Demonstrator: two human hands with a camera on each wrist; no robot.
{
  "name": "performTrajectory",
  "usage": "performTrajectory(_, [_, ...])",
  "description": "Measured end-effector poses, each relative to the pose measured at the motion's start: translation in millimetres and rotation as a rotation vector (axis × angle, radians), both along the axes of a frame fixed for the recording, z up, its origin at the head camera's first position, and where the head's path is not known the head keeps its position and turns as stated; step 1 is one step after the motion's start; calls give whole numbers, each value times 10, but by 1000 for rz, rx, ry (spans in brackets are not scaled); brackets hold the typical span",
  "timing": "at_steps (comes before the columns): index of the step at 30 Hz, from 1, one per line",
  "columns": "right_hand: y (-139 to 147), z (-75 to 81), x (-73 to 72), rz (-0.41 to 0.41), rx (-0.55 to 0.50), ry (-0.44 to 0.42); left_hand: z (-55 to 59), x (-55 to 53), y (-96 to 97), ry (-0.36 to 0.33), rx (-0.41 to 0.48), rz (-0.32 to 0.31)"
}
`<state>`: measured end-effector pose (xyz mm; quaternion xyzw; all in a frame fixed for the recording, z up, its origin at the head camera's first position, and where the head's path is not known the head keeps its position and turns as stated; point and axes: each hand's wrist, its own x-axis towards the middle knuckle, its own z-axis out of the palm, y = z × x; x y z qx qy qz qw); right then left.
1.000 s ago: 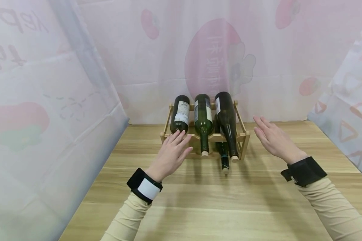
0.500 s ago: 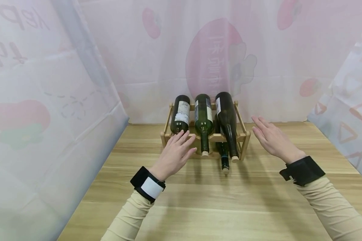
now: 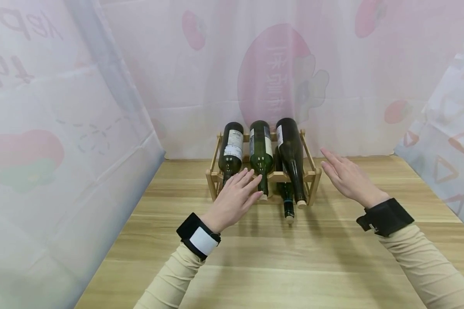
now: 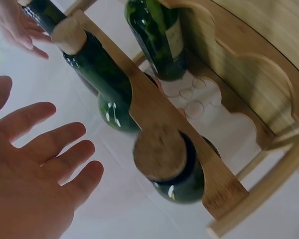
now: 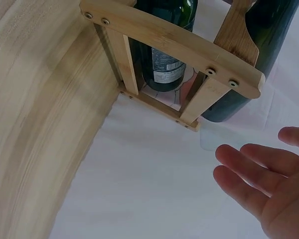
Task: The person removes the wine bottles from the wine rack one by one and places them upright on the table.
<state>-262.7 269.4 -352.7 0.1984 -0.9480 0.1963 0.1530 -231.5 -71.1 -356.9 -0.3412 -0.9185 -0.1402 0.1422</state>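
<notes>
Fingers (image 4: pixel 60 139) spread and relaxed, grasping nothing: that's my left hand (image 3: pixel 233 204), and the left wrist view shows it apart from the glass, just beside the corked necks. Over on my right hand (image 3: pixel 349 180) they're released too, extended near the right end of the wooden rack (image 3: pixel 314 186) and apart from it.

Now from the near side outward. Two beige sleeves (image 3: pixel 170 274) reach in, left and right, and I've got a black wristband (image 3: pixel 388 217) on each arm, the left one showing a white patch. Beneath them, the wood-grained tabletop (image 3: pixel 278 266) with soft shadows across it.

Next out, there's the lower bottle (image 3: pixel 288 210), its corked neck poking from the near side of the rack, toward the right, beneath the top row. Above it lies the right bottle (image 3: pixel 290 141), dark, neck toward me, cork beyond the near rail. Beside that, the middle bottle (image 3: pixel 261 159), green, points my way as well. And here's the left bottle (image 3: pixel 231 150), dark with a white label, the end of its neck hidden behind my left hand in the head view. All four lie in the rack, on the far part of the tabletop.

Farthest off, I'm seeing pale pink cloth (image 3: pixel 201 86) printed with reddish shapes.
</notes>
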Motion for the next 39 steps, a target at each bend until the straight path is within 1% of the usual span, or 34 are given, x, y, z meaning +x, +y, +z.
performTrajectory(4, [-19,-31,-27,14,-10,12,-32,10,99,1,8,-35])
performTrajectory(8, [-38,-53,-41,16,-18,23,-58,16,230,29,-1,-84])
performTrajectory(11, [-52,-54,-40,18,-27,35,-55,28,316,42,-17,-115])
performTrajectory(13, [-62,-45,-40,25,-29,43,-49,34,355,45,-26,-124])
performTrajectory(17, [-72,-21,-49,35,-34,46,-35,45,386,41,-30,-115])
performTrajectory(20, [-66,-14,-58,31,-40,23,-35,46,409,42,-27,-109])
performTrajectory(24, [-78,-21,-76,21,-42,-12,-42,54,484,34,-30,-116])
performTrajectory(27, [-111,-14,-111,33,-56,-14,-46,72,555,25,-28,-121])
performTrajectory(31, [-160,-12,-178,58,-119,-16,-66,105,660,-12,-4,-128])
performTrajectory(34, [-209,12,-233,65,-181,-33,-82,125,748,-70,35,-122])
performTrajectory(37, [-275,60,-287,63,-229,-70,-109,132,841,-113,64,-80])
performTrajectory(39, [-332,102,-316,58,-254,-111,-127,134,896,-135,80,-47])
